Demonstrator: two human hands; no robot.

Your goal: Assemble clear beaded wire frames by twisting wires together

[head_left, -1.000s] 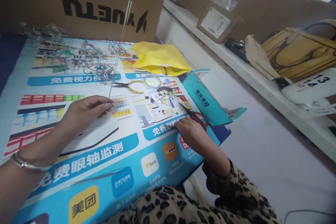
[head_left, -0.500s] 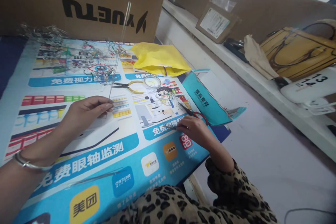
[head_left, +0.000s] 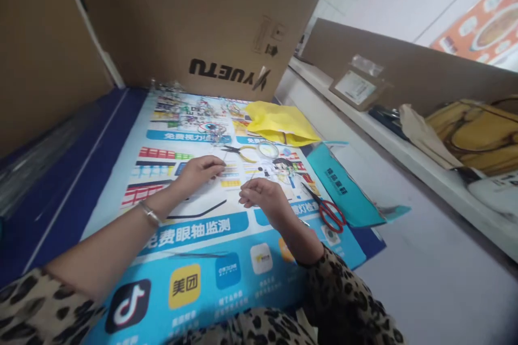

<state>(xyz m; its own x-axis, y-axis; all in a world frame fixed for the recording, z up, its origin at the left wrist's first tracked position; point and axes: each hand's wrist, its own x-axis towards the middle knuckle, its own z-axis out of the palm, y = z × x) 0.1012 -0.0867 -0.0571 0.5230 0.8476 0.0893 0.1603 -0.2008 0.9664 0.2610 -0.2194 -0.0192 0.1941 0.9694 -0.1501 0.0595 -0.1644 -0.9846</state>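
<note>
My left hand (head_left: 202, 170) is closed in a pinch over the printed sheet (head_left: 232, 221). A thin, faint wire (head_left: 225, 156) rises from its fingertips, blurred. Just right of it, my right hand (head_left: 261, 194) also has its fingers pressed together; what they hold is too small to make out. Beyond the hands lie pliers (head_left: 247, 154) with yellow handles and a round, clear-rimmed roll or dish (head_left: 267, 150). Scissors (head_left: 332, 216) with red handles rest to the right of my right hand.
A tangle of thin wire pieces (head_left: 210, 128) covers the sheet's far part. Behind it stands a large cardboard box (head_left: 226, 27). A yellow bag (head_left: 283, 121) and a teal box (head_left: 343, 188) line the right side. Thin dark strands (head_left: 198, 255) lie near the front.
My right hand has left the spot beside the scissors and moved left, close to my left hand. The scissors' red handles now show fully. The camera view has shifted.
</note>
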